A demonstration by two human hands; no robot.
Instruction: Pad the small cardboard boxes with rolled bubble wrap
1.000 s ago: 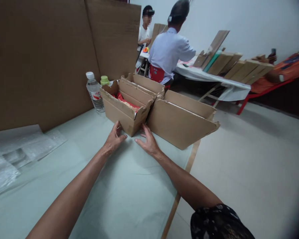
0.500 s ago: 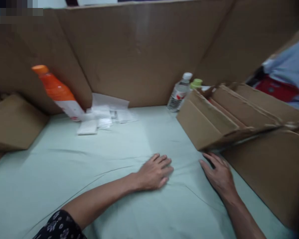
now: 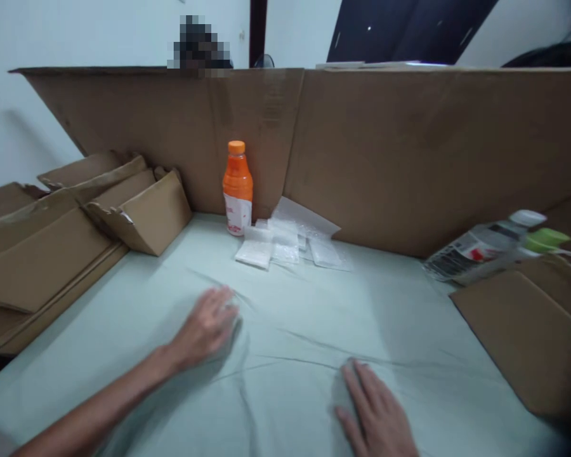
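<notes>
My left hand is over the pale green cloth, its fingers loosely bent and apart, slightly smeared by motion. Nothing shows in it. Lower right, my right hand rests on the cloth, fingers stretched out and thumb apart, holding nothing. Beyond the left hand, an orange bottle with a white label stands upright. Small clear plastic packets lie in a loose pile against its base, with a larger whitish sheet behind them.
A cardboard panel walls off the back. Open cardboard boxes line the left side. At the right are another cardboard box, a clear bottle with a white cap and a green cap. Part of a person shows behind the panel.
The view has swung left, bringing the left boxes and the room behind into sight. My left hand has moved left, away from my right hand, which is now clear of the right box.
</notes>
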